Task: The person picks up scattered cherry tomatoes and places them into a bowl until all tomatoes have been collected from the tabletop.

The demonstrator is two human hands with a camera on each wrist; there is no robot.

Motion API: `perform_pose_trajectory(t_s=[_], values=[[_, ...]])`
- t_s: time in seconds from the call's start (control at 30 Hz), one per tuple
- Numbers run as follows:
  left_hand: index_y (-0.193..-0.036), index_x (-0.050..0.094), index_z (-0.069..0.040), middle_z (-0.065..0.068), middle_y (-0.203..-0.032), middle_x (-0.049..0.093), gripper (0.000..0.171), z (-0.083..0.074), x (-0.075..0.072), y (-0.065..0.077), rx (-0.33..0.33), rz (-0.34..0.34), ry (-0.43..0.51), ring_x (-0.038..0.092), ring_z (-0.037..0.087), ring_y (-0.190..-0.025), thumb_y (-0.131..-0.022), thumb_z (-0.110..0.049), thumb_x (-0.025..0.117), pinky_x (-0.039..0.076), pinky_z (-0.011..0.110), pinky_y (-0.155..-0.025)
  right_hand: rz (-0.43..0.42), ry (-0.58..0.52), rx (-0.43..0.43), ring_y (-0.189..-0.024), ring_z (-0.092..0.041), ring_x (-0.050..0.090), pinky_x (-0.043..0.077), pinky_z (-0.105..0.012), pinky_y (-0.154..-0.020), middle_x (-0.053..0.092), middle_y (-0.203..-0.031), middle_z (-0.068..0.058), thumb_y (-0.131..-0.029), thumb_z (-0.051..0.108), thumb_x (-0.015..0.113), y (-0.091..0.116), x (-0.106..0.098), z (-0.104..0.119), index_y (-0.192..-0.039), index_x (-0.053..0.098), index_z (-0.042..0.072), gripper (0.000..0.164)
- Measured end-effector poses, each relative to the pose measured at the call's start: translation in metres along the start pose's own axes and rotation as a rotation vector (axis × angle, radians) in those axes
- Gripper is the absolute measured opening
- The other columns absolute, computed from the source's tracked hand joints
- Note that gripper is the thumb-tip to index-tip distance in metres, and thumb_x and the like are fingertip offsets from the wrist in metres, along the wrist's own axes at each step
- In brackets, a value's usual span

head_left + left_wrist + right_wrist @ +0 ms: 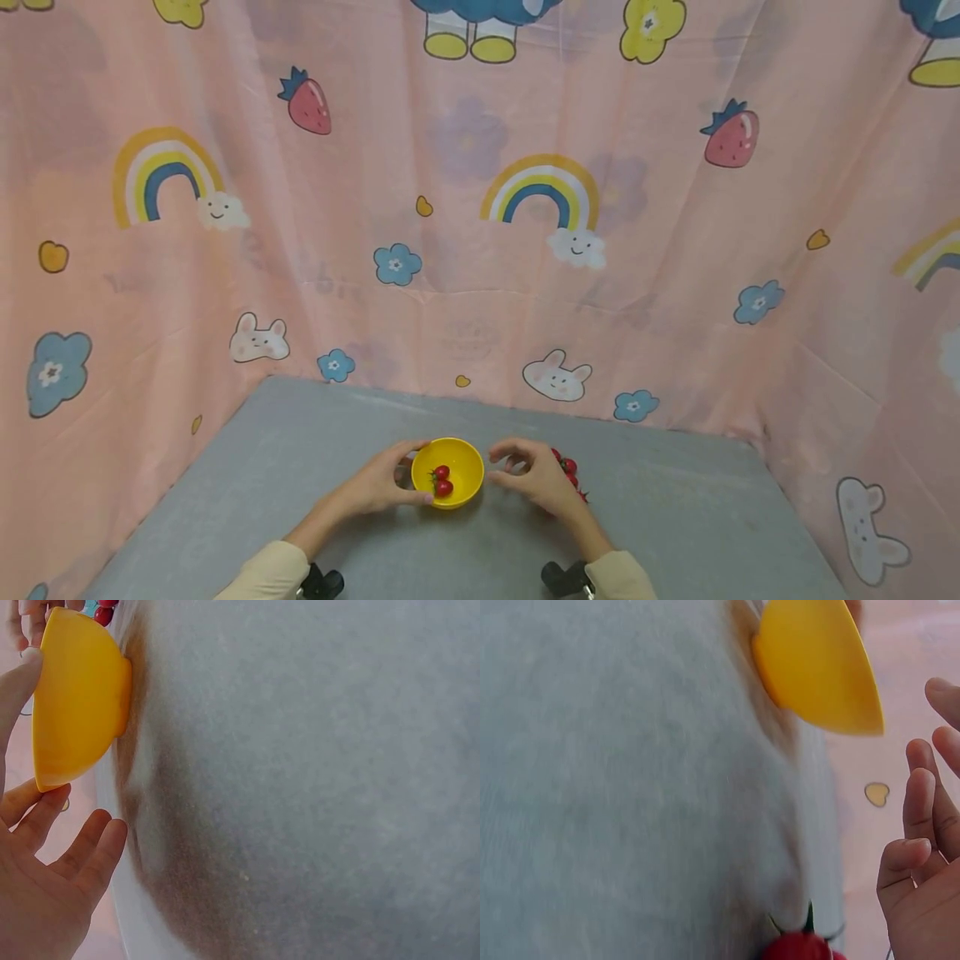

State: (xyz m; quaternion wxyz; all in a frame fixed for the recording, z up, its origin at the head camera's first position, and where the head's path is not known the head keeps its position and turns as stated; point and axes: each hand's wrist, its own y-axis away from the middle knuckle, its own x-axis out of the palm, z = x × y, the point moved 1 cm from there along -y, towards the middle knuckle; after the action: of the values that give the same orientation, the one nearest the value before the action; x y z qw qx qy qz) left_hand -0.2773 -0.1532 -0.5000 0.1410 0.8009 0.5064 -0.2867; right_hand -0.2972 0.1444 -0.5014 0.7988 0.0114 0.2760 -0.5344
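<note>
A yellow bowl [468,477] stands on the grey table, with two cherry tomatoes [444,488] inside. My left hand [375,485] grips the bowl's left side. In the left wrist view, the thumb and fingertips touch the bowl [79,701] at its rim, while two other fingers [105,844] stand away from it. Just right of the bowl is my right hand [536,477], its fingers loosely bent and holding nothing. More cherry tomatoes [569,467] lie on the table beyond that hand, partly hidden by it. One tomato [799,949] with green sepals shows low in the right wrist view.
The grey table [697,500] reaches back to a pink patterned curtain [450,325], which also hangs along both sides. Dark wrist mounts [322,582] sit at the cuffs of the light sleeves [266,573].
</note>
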Motion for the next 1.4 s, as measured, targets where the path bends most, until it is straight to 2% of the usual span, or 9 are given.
perform_pose_trajectory(t_s=[0.23, 0.43, 0.63, 0.9, 1.1, 1.23, 1.4], values=[[-0.15, 0.045, -0.004, 0.016, -0.144, 0.05, 0.081, -0.002, 0.001, 0.001, 0.001, 0.006, -0.006, 0.056, 0.033, -0.121, -0.085, -0.031, 0.085, 0.051, 0.047, -0.097, -0.024, 0.016, 0.0, -0.083, -0.022, 0.062, 0.055, -0.031, -0.075, 0.071, -0.106, -0.013, -0.088, 0.009, 0.081, 0.011, -0.018, -0.003, -0.113, 0.072, 0.001, 0.028], [-0.15, 0.046, -0.004, 0.017, -0.143, 0.051, 0.081, -0.005, 0.001, 0.002, -0.002, -0.004, -0.009, 0.055, 0.035, -0.12, -0.085, -0.032, 0.086, 0.052, 0.048, -0.096, -0.056, -0.003, -0.051, -0.078, -0.024, 0.06, 0.053, -0.028, -0.067, 0.07, -0.104, -0.019, -0.089, 0.004, 0.078, 0.022, -0.035, -0.009, -0.113, 0.069, -0.003, 0.027], [-0.15, 0.045, -0.005, 0.015, -0.143, 0.051, 0.082, -0.006, 0.001, 0.002, -0.013, 0.0, -0.013, 0.055, 0.033, -0.12, -0.085, -0.032, 0.086, 0.051, 0.048, -0.098, -0.079, -0.011, -0.047, -0.075, -0.023, 0.061, 0.052, -0.026, -0.062, 0.069, -0.101, -0.022, -0.09, 0.006, 0.078, 0.036, -0.051, -0.013, -0.113, 0.069, -0.004, 0.027], [-0.15, 0.046, -0.004, 0.017, -0.144, 0.05, 0.081, -0.007, 0.002, 0.002, -0.003, -0.001, -0.002, 0.055, 0.035, -0.121, -0.085, -0.03, 0.086, 0.051, 0.05, -0.098, -0.149, 0.024, 0.067, -0.083, -0.024, 0.063, 0.054, -0.03, -0.07, 0.069, -0.106, -0.015, -0.089, 0.008, 0.079, 0.06, -0.074, -0.025, -0.114, 0.071, -0.001, 0.028], [-0.15, 0.046, -0.004, 0.018, -0.145, 0.05, 0.081, -0.005, 0.001, 0.003, 0.009, -0.008, -0.007, 0.055, 0.036, -0.12, -0.084, -0.03, 0.086, 0.051, 0.05, -0.097, -0.165, 0.033, 0.167, -0.092, -0.03, 0.063, 0.054, -0.035, -0.079, 0.068, -0.114, -0.016, -0.087, 0.01, 0.082, 0.075, -0.084, -0.025, -0.12, 0.069, 0.0, 0.037], [-0.15, 0.046, -0.005, 0.018, -0.146, 0.049, 0.081, -0.005, 0.001, 0.003, -0.003, -0.009, -0.003, 0.054, 0.036, -0.121, -0.085, -0.03, 0.086, 0.051, 0.049, -0.098, -0.154, 0.065, 0.223, -0.091, -0.028, 0.062, 0.053, -0.034, -0.078, 0.066, -0.118, -0.017, -0.085, 0.013, 0.084, 0.082, -0.087, -0.027, -0.124, 0.066, -0.003, 0.046], [-0.15, 0.045, -0.005, 0.018, -0.146, 0.048, 0.08, -0.007, 0.002, 0.003, 0.002, -0.002, 0.004, 0.054, 0.037, -0.122, -0.085, -0.028, 0.086, 0.05, 0.05, -0.098, -0.169, 0.126, 0.288, -0.087, -0.023, 0.061, 0.052, -0.032, -0.075, 0.068, -0.114, -0.013, -0.082, 0.019, 0.088, 0.088, -0.088, -0.031, -0.122, 0.067, 0.0, 0.049]])
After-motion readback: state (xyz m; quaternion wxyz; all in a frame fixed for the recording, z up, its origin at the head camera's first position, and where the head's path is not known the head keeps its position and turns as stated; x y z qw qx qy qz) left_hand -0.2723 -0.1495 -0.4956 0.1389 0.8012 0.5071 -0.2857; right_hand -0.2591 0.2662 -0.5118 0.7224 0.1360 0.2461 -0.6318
